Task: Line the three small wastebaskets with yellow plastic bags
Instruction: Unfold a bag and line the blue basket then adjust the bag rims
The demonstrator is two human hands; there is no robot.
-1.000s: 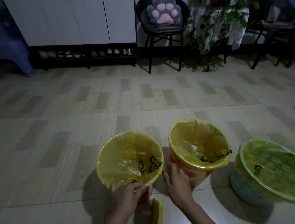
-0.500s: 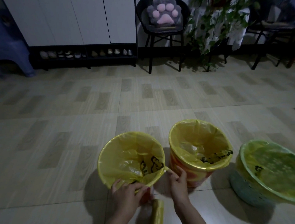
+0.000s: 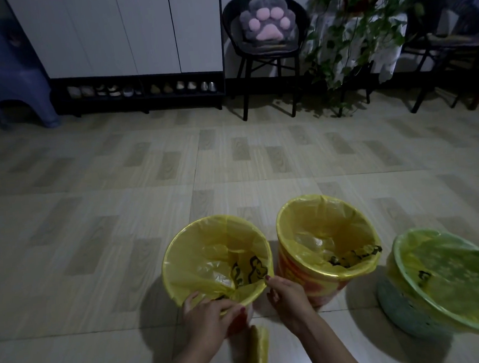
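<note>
Three small wastebaskets stand in a row on the floor, each with a yellow plastic bag over its rim. The left wastebasket (image 3: 182, 274) is nearest me. My left hand (image 3: 209, 318) grips the bag's folded edge at its near rim. My right hand (image 3: 287, 295) pinches the same bag at the rim's right side. The middle wastebasket (image 3: 300, 274) is red and orange. The right wastebasket (image 3: 397, 312) is grey-green and tilts toward me. A roll of yellow bags (image 3: 259, 351) lies on the floor between my forearms.
Tiled floor (image 3: 121, 219) stretches ahead. At the back stand a white cabinet with a shoe rack (image 3: 139, 89), a blue plastic stool (image 3: 16, 93), a black chair with a paw cushion (image 3: 266, 24), a trailing plant (image 3: 349, 29) and another dark chair (image 3: 445, 42).
My right hand has moved left from the middle wastebasket to the right rim of the left one and taken hold of its bag. My left hand stays on the near rim.
</note>
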